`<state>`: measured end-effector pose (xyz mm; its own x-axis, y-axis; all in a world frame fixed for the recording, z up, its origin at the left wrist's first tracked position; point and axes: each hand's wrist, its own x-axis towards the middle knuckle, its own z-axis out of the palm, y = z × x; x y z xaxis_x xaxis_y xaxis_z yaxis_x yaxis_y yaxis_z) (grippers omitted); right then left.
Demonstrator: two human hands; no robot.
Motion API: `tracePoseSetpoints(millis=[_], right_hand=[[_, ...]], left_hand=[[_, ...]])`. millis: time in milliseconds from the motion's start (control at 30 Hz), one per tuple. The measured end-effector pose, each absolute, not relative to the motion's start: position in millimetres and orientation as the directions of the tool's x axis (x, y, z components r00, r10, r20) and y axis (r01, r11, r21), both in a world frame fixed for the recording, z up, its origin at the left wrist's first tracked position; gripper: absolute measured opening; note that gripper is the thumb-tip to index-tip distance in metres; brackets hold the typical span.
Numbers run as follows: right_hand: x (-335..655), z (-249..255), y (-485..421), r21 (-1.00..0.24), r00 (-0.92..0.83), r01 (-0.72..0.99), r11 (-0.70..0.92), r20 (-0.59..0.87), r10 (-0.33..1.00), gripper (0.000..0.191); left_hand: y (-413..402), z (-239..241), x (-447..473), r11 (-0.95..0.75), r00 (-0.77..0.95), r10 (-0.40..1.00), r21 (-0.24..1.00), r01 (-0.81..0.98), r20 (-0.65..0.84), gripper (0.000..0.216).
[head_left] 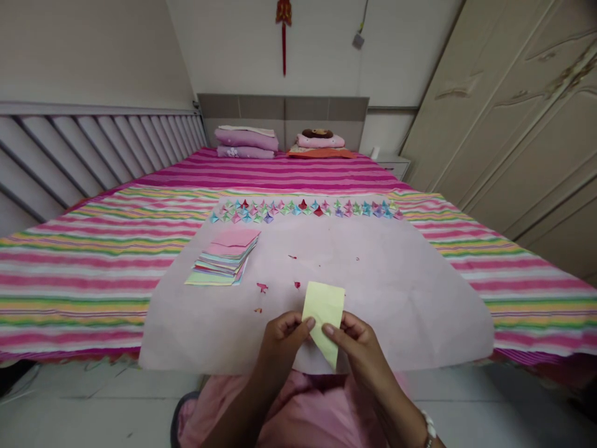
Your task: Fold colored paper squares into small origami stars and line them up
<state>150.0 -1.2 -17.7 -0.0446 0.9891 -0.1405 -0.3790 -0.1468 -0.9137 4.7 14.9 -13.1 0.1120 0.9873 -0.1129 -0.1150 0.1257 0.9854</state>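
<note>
A sheet of pale yellow paper (325, 302), its lower end folded to a slanted point, is held up over the front of the white board. My left hand (285, 336) pinches its left edge between thumb and fingers. On the other side, my right hand (357, 339) grips the right edge, thumb pressed on the front face. Both hands are closed on the same sheet. To the left lies a stack of coloured paper (224, 258), pink on top. Small folded paper pieces (303, 208) in many colours stand in rows along the board's far edge.
The white board (396, 298) rests on a striped bed (84, 267). Red paper scraps (262, 287) lie scattered on it. Folded bedding (247, 142) is piled by the headboard (326, 109). A railing (93, 137) runs along the left, a wardrobe (522, 124) along the right.
</note>
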Motion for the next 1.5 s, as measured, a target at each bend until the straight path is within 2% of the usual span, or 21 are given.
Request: tracePoseSetpoints(millis=[133, 267, 467, 800, 1067, 1133, 1200, 1267, 1367, 1433, 1500], right_hand=[[150, -13, -1, -0.904, -0.038, -0.399, -0.156, -0.154, 0.987, 0.029], [149, -12, -2, -0.888, -0.040, -0.425, -0.175, -0.175, 0.984, 0.030], [148, -14, -3, -0.892, -0.043, -0.423, -0.160, -0.156, 0.987, 0.031], [149, -14, 0, -0.899, -0.022, -0.416, -0.134, -0.137, 0.990, 0.033], [149, -20, 1, -0.927, -0.018, -0.356, -0.118, -0.120, 0.993, 0.026], [148, -21, 2, -0.934, -0.010, -0.340, -0.106, -0.109, 0.994, 0.024], [147, -21, 3, -0.938, 0.017, -0.340, -0.072, -0.083, 0.996, 0.026], [145, -21, 5, -0.938, 0.051, -0.346, -0.032, -0.053, 0.997, 0.037], [145, -21, 9, -0.924, 0.046, -0.382, -0.028, -0.050, 0.998, 0.058], [145, -23, 10, -0.908, -0.005, -0.412, -0.077, -0.082, 0.997, 0.056], [145, -24, 10, -0.899, -0.049, -0.417, -0.138, -0.129, 0.990, 0.043]], left_hand=[[16, -14, 6, 0.141, 0.162, 0.981, 0.968, -0.206, -0.109, 0.020], [14, -14, 5, 0.079, 0.099, 0.994, 0.940, -0.332, -0.049, 0.029], [11, -14, 3, -0.010, 0.034, 0.999, 0.978, -0.207, 0.018, 0.018], [12, -19, 8, 0.064, 0.088, 0.995, 0.961, -0.271, -0.041, 0.036], [13, -19, 8, -0.068, 0.015, 0.997, 0.983, -0.168, 0.072, 0.017], [13, -19, 8, -0.037, 0.043, 0.998, 0.984, -0.172, 0.045, 0.013], [14, -20, 7, 0.063, 0.065, 0.997, 0.980, -0.188, -0.051, 0.014], [15, -21, 6, 0.157, 0.057, 0.987, 0.964, -0.214, -0.148, 0.017], [16, -23, 5, 0.212, 0.058, 0.977, 0.944, -0.252, -0.204, 0.021], [17, -26, 5, 0.227, 0.068, 0.974, 0.933, -0.279, -0.217, 0.022], [16, -28, 7, 0.235, 0.072, 0.972, 0.920, -0.314, -0.224, 0.023]])
